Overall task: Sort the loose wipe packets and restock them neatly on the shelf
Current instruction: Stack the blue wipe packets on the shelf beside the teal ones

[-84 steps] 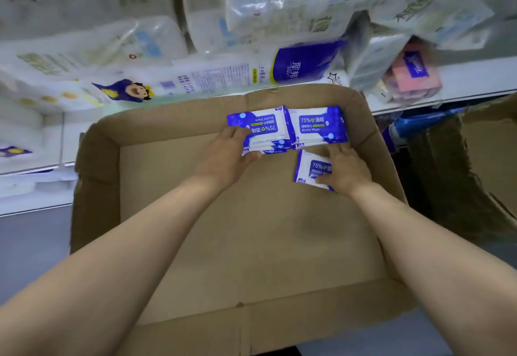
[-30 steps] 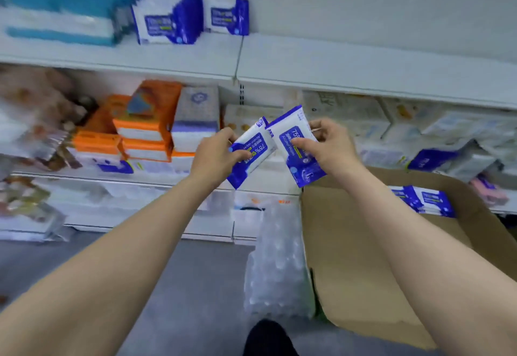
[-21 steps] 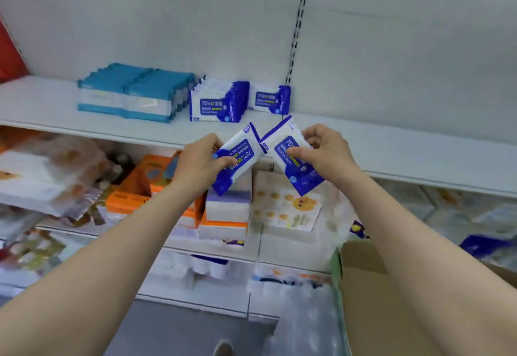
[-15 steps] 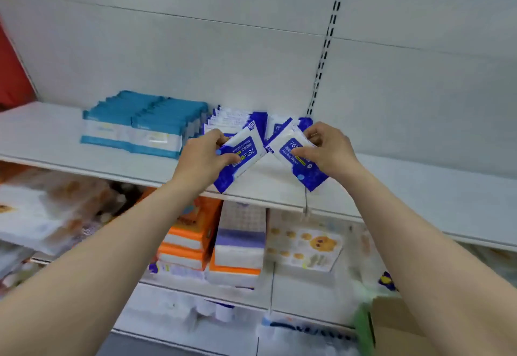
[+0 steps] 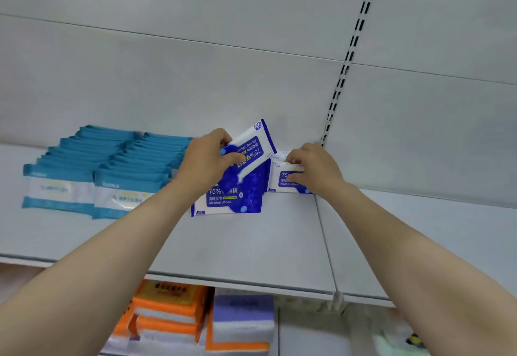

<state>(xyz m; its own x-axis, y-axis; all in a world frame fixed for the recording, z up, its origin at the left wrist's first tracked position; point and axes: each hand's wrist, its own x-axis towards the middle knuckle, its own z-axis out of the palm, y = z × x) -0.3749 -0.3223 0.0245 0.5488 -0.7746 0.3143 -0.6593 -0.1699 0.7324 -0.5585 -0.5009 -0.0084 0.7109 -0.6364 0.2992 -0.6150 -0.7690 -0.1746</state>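
Note:
My left hand (image 5: 208, 161) grips a blue and white alcohol wipe packet (image 5: 253, 147), tilted above a row of the same packets (image 5: 229, 197) standing on the white shelf (image 5: 251, 243). My right hand (image 5: 313, 171) pinches another wipe packet (image 5: 285, 179) that stands upright on the shelf just right of that row, near the back wall. Its fingers cover the packet's right part.
Two rows of teal wipe packets (image 5: 98, 171) stand on the shelf to the left. A slotted upright (image 5: 349, 53) runs up the back wall. Below the shelf sit orange packs (image 5: 167, 316) and a purple and white pack (image 5: 242, 319).
Both hands have risen from the cardboard box to the shelf with a packet each. The right packet now stands on the shelf; the left one hangs over the blue row.

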